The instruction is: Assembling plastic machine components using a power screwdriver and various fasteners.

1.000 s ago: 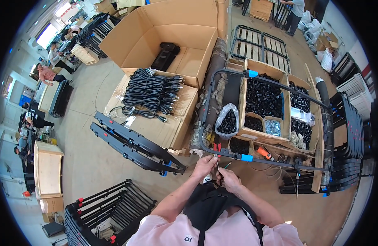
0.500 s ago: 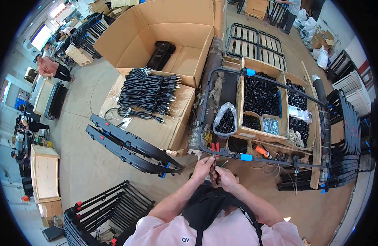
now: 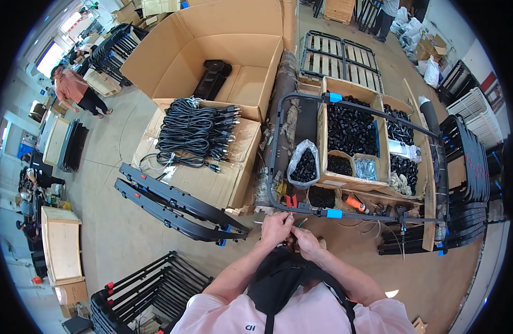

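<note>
Hands [image 3: 292, 232] at black frame [image 3: 301, 208], cardboard boxes [image 3: 345, 139] behind

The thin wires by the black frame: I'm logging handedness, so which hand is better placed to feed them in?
Probably the left hand: it pinches the thin wires just below the black frame. The right hand sits lower, farther back.

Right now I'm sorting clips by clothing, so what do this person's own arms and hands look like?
Both forearms are bare below short pale pink sleeves. The left hand and right hand wear no gloves; no watch or rings are discernible. A black strapped chest harness hangs between the arms.
</note>
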The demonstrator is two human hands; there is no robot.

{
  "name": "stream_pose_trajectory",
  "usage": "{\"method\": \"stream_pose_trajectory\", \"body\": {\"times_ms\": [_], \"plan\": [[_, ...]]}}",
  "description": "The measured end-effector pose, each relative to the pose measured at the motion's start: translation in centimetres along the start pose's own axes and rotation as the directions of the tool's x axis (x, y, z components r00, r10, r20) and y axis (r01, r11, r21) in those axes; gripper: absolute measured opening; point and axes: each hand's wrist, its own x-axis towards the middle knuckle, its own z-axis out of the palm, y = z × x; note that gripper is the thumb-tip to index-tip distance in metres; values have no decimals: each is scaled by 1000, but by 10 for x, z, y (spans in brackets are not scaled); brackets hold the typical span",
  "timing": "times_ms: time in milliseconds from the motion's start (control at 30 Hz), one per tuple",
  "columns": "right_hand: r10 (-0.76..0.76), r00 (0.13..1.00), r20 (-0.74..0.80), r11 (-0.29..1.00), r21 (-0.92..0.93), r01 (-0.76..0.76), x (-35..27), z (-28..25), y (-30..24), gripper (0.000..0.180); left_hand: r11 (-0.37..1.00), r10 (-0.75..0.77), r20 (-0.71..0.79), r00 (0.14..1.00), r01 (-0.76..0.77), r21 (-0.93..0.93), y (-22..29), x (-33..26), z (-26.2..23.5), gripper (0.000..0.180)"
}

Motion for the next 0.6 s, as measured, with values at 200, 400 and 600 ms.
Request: {"method": "stream_pose_trajectory", "body": {"times_ms": [200,400,600], "plan": [[-20,1000,-12,999,-39,19,2,3,-1,30,539,-384,338,859,506,-673,8,-4,-2,27],[-6,999,-41,998,-55,4,3,-1,0,33,434,-398,376,837,533,-727,23,-2,-3,25],[-7,1000,-29,998,-56,5,-1,6,-5,34,668,-406,285,868,495,-556,30,5,-17,25]]}}
